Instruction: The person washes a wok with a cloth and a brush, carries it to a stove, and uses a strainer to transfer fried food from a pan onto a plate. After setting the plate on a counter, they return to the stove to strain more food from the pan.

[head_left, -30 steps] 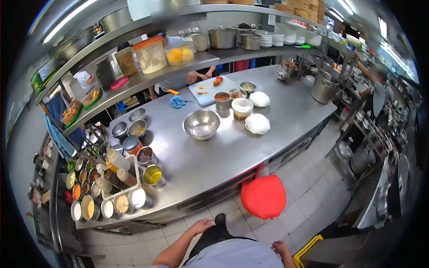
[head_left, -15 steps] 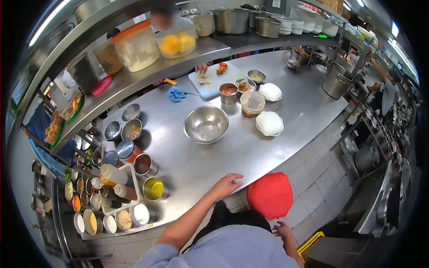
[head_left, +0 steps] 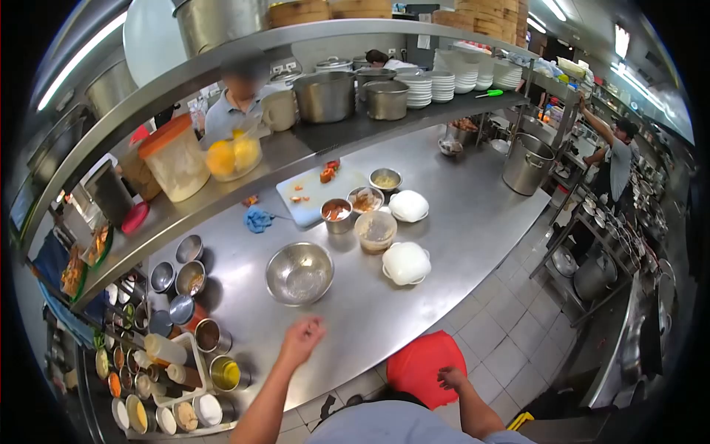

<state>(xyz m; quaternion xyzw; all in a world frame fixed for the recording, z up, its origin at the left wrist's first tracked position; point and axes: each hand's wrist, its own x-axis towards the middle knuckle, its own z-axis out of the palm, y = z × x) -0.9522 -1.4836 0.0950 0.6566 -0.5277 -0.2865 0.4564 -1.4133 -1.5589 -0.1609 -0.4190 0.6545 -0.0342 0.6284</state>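
My left hand point(head_left: 302, 339) is raised over the front of the steel table point(head_left: 355, 325), its fingers curled in and slightly blurred, with nothing visible in them. Just beyond it stands a wide steel mixing bowl point(head_left: 299, 274), wet-looking inside. My right hand point(head_left: 451, 379) hangs beside the table with fingers apart, overlapping the red stool seat point(head_left: 425, 362) in this view. To the right of the bowl are a tub with brown contents point(head_left: 376, 231) and two white lidded bowls, one nearer point(head_left: 406, 263) and one farther point(head_left: 408, 206).
Sauce bottles point(head_left: 164, 348) and seasoning tins point(head_left: 207, 408) crowd the left end. A cutting board point(head_left: 307, 211) with cut red pieces and a blue cloth point(head_left: 259, 219) lie farther back. A shelf point(head_left: 310, 137) with pots and plates crosses above. A co-worker point(head_left: 617, 155) stands at far right.
My left hand has lifted from the table edge and moved left, its fingers now curled. My right hand has come up over the red seat. The view has tilted upward and shifted right.
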